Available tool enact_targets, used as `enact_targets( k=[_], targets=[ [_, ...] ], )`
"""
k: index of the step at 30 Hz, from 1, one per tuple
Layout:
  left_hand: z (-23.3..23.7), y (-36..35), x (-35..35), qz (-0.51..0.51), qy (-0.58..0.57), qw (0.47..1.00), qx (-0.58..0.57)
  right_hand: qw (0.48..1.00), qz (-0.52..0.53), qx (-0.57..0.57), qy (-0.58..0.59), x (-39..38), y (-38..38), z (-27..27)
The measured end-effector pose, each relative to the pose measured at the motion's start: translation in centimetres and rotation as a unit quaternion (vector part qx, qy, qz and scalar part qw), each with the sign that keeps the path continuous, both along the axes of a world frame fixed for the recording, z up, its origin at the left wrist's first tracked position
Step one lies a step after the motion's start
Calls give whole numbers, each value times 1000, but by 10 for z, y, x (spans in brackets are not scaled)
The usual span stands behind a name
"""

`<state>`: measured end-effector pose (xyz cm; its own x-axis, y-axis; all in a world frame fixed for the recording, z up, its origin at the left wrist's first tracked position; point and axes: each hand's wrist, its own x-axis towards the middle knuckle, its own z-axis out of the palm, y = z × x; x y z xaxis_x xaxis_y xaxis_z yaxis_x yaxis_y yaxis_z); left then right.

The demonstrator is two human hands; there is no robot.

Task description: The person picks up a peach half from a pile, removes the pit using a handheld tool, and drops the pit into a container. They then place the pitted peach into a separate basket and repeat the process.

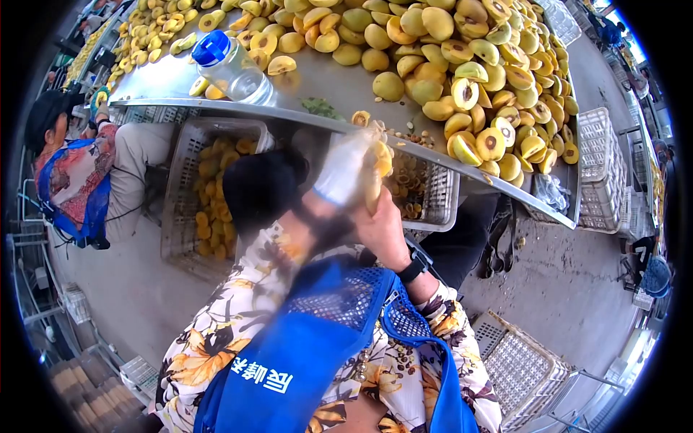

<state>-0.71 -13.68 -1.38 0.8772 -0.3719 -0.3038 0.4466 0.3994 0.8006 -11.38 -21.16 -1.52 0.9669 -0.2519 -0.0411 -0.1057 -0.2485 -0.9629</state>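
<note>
My left hand (345,167), in a white glove and partly blurred, is closed around a yellow peach half (382,160) at the table's near edge. Just below it, my bare right hand (381,229) has its fingers curled, the thumb pointing up against the fruit. Whatever lies inside the right fingers is hidden. Beneath both hands, a crate (440,198) contains pits and scraps. Another crate (173,195), left of my arms, holds peach halves (211,191).
Many cut peaches (462,72) are heaped on the metal table (317,76). A blue-lidded plastic bottle (234,68) stands near its edge. A co-worker (79,169) sits at the left. Crates (600,169) are stacked at the right, and another crate (520,368) sits on the floor.
</note>
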Motion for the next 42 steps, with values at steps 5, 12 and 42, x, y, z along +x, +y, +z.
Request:
enact_targets(
  k=[5,12,42],
  targets=[
    [9,-3,-5,-2,-135,977,168,999,24,23,34,0,-3,-12],
    [-3,-2,-3,-38,-23,998,44,969,46,197,141,-2,-2,-8],
    [18,82,196,34,-511,412,754,972,198,-108,62,-1,-22,-69]
  ],
)
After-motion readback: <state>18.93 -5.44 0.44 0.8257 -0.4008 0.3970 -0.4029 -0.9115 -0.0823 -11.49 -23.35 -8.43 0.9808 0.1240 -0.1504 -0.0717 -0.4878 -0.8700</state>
